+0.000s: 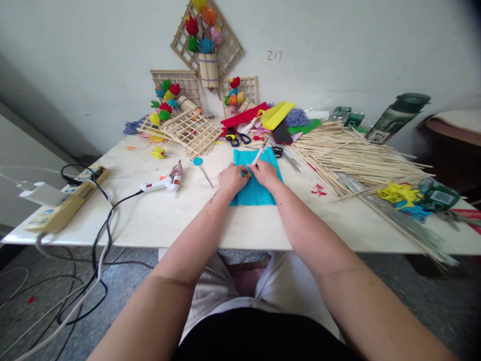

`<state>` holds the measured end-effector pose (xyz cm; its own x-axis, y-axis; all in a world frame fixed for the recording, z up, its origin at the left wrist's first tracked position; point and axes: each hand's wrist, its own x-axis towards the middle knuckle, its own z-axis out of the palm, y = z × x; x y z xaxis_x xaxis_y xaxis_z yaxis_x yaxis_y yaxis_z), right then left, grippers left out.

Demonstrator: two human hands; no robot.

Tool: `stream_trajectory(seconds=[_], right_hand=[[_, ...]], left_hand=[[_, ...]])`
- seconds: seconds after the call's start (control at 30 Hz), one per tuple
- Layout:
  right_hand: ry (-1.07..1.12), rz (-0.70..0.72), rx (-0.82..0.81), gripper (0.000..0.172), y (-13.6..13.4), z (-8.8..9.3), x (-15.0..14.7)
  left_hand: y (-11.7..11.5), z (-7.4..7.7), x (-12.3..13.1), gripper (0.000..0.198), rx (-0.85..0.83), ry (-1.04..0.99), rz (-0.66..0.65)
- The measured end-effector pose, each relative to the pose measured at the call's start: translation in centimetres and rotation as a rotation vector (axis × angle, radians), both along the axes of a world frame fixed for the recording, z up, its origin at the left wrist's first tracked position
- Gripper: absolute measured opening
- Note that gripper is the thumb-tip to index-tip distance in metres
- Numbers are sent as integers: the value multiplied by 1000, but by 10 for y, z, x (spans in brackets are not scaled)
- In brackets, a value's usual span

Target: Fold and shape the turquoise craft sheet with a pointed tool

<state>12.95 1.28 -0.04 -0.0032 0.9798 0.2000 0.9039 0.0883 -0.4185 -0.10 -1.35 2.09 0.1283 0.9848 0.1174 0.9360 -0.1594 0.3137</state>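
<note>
Left hand (233,178) bears down on the blue sheet (253,195), seemingly to keep it flat; whether its fingers also pinch the small yellowish piece (247,174) at their tips, I cannot tell. Right hand (265,173) grasps a white pen (260,152) at a slant, probably for control close to the left fingers. The sheet lies on the desk (150,220) beneath both hands. Left of them rests a glue gun (174,180), perhaps set aside for working room; wooden sticks (353,155) spread to their right.

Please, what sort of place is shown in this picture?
It is probably a small craft workspace: a glue gun and many thin sticks lie on the table, and a lattice with colourful artificial flowers is on the wall.
</note>
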Motion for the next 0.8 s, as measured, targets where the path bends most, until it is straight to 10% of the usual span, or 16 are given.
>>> stream_trajectory(seconds=[0.8], right_hand=[[-20, 15, -11, 38, -1, 2, -1]], left_hand=[[0, 1, 1, 31, -8, 10, 0]])
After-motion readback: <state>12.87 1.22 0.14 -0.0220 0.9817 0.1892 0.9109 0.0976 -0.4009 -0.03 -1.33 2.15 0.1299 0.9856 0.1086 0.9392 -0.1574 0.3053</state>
